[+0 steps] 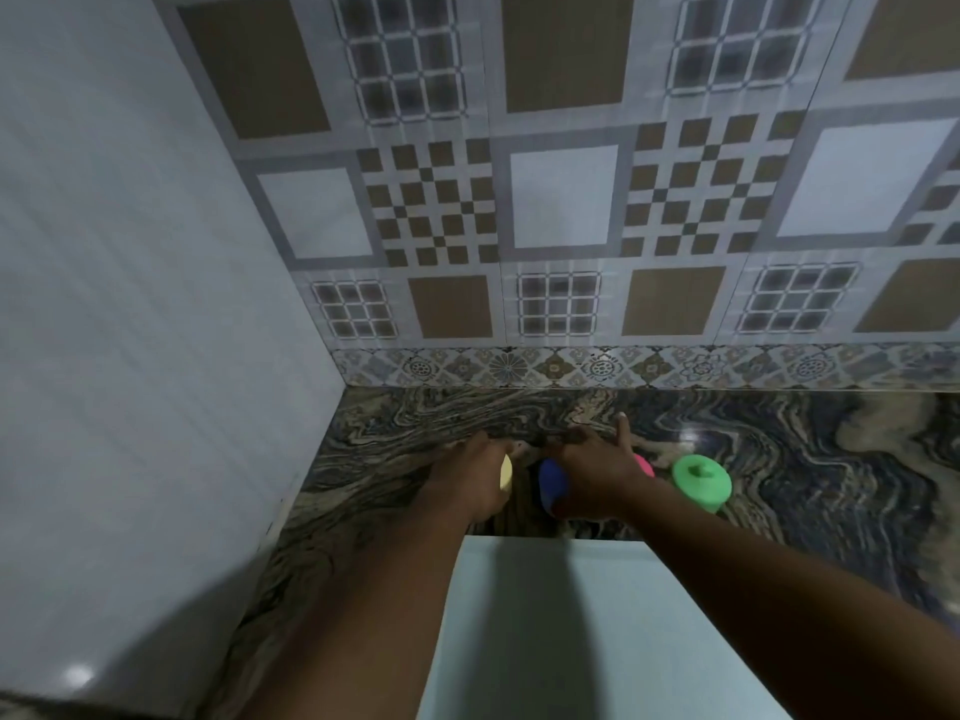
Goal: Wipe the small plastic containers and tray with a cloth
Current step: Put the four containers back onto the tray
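Plastic seems light and slick, so grip the sides; left of green container, right hand spreads over blue container, left hand grips yellow container

My left forearm: bare, reaching forward from lower left. 
My left hand: back up, fingers bent downward; grip unclear. 
My right forearm: bare, reaching in from lower right. 
My right hand: palm down, fingers splayed, fairly straight. 
Both hands: just beside each other.
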Available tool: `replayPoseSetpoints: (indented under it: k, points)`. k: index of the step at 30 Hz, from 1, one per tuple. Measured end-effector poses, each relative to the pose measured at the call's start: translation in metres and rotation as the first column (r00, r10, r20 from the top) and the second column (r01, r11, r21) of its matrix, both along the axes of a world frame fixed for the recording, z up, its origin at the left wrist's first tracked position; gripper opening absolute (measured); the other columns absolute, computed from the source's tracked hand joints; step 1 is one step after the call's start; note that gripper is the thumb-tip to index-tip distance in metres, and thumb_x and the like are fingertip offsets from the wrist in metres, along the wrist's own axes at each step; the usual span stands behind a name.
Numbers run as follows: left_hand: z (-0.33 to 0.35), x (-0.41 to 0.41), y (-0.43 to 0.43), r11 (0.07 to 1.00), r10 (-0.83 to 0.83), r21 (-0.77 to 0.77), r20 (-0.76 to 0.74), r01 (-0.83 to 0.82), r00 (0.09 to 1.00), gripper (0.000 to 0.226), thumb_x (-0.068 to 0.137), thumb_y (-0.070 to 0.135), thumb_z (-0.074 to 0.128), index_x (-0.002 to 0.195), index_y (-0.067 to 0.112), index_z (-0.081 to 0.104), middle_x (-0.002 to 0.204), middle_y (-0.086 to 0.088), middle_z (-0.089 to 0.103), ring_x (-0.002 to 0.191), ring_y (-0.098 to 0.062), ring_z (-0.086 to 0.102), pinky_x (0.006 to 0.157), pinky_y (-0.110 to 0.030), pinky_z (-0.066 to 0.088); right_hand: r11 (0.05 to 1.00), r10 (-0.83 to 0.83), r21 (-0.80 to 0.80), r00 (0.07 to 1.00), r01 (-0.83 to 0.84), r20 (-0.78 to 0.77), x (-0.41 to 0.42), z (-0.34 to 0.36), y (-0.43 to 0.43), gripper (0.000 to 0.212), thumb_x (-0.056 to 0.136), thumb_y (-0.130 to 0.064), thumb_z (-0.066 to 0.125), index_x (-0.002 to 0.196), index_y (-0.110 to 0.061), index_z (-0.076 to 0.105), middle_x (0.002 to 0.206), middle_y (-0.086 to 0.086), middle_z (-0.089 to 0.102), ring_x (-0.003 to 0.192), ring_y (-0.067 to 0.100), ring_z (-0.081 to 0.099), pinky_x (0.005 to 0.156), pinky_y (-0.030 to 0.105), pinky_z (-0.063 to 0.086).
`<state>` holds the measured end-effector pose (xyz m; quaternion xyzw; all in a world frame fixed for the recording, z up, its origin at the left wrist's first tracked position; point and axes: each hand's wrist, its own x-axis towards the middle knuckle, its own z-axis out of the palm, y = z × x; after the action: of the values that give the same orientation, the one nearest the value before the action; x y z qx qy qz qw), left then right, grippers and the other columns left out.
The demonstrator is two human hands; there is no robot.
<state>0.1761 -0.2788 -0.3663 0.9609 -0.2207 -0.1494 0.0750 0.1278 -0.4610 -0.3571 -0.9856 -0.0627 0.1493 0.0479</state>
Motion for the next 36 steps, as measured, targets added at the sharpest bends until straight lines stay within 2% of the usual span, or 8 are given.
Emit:
replayPoseSetpoints:
  k: [4,9,15,21,24,28,33,36]
  points:
    - [0.014,-0.001,0.007,0.995,0.035,-0.097,-0.008,-0.036,0.999,0.066,0.082,0.034,0.074,0.142,0.026,0.049,0.141,-0.008,0.046,0.128,-0.033,0.049,0.099,-0.044,0.048,0.998,-0.042,0.057,0.997,0.037,0.072,-0.005,0.015,0.0,0.068,0.075,-0.048,0.069,0.136,-0.027,0.048,0.131,0.009,0.058,0.135,0.028,0.041,0.106,0.079,-0.007]
    - [0.042,-0.012,0.021,0.992,0.051,-0.115,-0.028,-0.054,0.998,0.075,0.077,0.032,0.08,0.144,0.027,0.047,0.146,-0.007,0.046,0.13,-0.031,0.049,0.103,-0.043,0.047,0.995,-0.061,0.086,0.988,0.049,0.144,-0.02,0.038,0.003,0.069,0.075,-0.051,0.069,0.135,-0.025,0.049,0.125,0.006,0.063,0.13,0.027,0.048,0.109,0.076,-0.006]
    - [0.055,-0.051,0.039,0.99,0.039,-0.135,0.01,-0.037,0.999,0.078,0.068,0.036,0.085,0.139,0.027,0.054,0.141,-0.004,0.055,0.125,-0.028,0.055,0.098,-0.041,0.05,0.99,-0.048,0.138,0.981,0.022,0.187,-0.054,0.046,0.015,0.063,0.071,-0.058,0.069,0.123,-0.029,0.05,0.115,0.004,0.065,0.115,0.029,0.054,0.106,0.057,0.026]
    - [0.038,-0.085,0.05,0.993,0.027,-0.117,-0.053,-0.033,0.998,0.076,0.067,0.038,0.089,0.135,0.028,0.057,0.141,-0.003,0.055,0.125,-0.027,0.054,0.095,-0.034,0.048,0.989,-0.02,0.148,0.989,-0.002,0.149,-0.085,0.02,0.03,0.059,0.064,-0.062,0.069,0.11,-0.029,0.052,0.11,0.003,0.065,0.105,0.03,0.056,0.093,0.048,0.038]
    - [0.028,-0.093,0.049,0.993,0.024,-0.117,-0.074,-0.033,0.997,0.073,0.065,0.036,0.09,0.131,0.026,0.059,0.137,-0.002,0.057,0.121,-0.027,0.056,0.095,-0.037,0.049,0.989,-0.011,0.151,0.996,-0.003,0.091,-0.092,0.003,0.034,0.064,0.065,-0.061,0.07,0.115,-0.028,0.052,0.113,0.006,0.064,0.105,0.029,0.054,0.09,0.045,0.045]
    - [0.015,-0.096,0.05,0.999,0.01,-0.046,-0.091,-0.014,0.996,0.076,0.066,0.034,0.089,0.134,0.028,0.055,0.139,-0.004,0.053,0.123,-0.028,0.053,0.097,-0.04,0.049,0.995,-0.002,0.101,0.998,-0.004,0.057,-0.096,-0.012,0.039,0.069,0.07,-0.056,0.072,0.127,-0.027,0.049,0.121,0.007,0.062,0.113,0.03,0.051,0.095,0.046,0.038]
    - [0.007,-0.091,0.05,1.0,0.001,-0.001,-0.098,-0.001,0.995,0.077,0.067,0.033,0.085,0.137,0.031,0.052,0.14,-0.002,0.05,0.126,-0.028,0.051,0.1,-0.043,0.049,0.997,-0.02,0.075,0.998,0.015,0.067,-0.095,-0.02,0.041,0.071,0.068,-0.056,0.072,0.127,-0.027,0.046,0.127,0.007,0.058,0.116,0.031,0.05,0.094,0.048,0.031]
    - [0.009,-0.087,0.05,0.999,-0.013,0.029,-0.13,0.017,0.991,0.084,0.063,0.038,0.089,0.138,0.031,0.051,0.14,-0.001,0.048,0.128,-0.027,0.05,0.101,-0.044,0.049,0.998,-0.01,0.061,1.0,0.009,0.017,-0.094,-0.016,0.038,0.084,0.067,-0.061,0.074,0.138,-0.029,0.041,0.138,0.006,0.053,0.125,0.032,0.046,0.099,0.05,0.03]
